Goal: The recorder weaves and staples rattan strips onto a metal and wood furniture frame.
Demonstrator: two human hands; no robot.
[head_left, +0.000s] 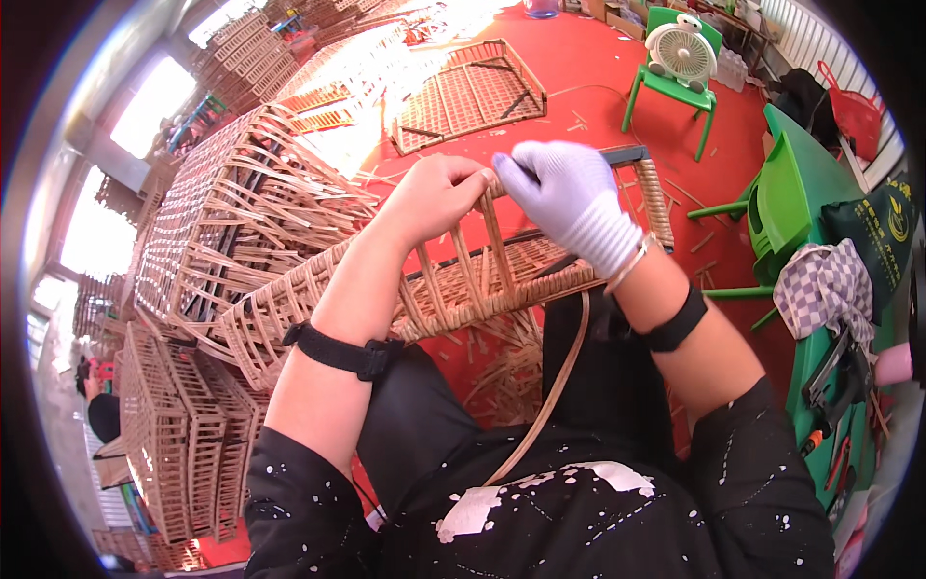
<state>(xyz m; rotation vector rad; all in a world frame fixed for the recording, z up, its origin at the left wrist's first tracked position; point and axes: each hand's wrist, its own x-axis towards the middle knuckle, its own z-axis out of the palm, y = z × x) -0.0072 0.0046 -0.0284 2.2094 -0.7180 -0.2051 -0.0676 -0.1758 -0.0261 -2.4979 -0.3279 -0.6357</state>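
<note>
Rattan strip (555,386) trails loose down across your lap, a long flat ribbon running up toward the half-woven rattan panel (502,275) that rests on your knees. Judging by its curve, the strip is light and springy, bending easily along its length but likely to kink or split if folded hard; take it close to where it enters the weave, not far down the free tail. The panel itself looks light yet stiff, since its cane is wrapped over a dark metal frame (627,154), so the frame bar or the upright ribs are the firm places to grip.

Your left hand (434,193), bare, is curled closed over the top edge of the panel, fingers clamped around the upright ribs there. Your right hand (569,198), in a pale glove, touches it knuckle to knuckle, thumb and fingers pinching the cane at the same top edge, wrist bent downward. Both forearms rise from your lap and converge at that point.

Beyond, to your left, stand stacked wicker baskets (241,222). A flat woven panel (473,96) lies on the red floor (598,68), with a green chair (675,87) carrying a small fan (680,48) farther off.
</note>
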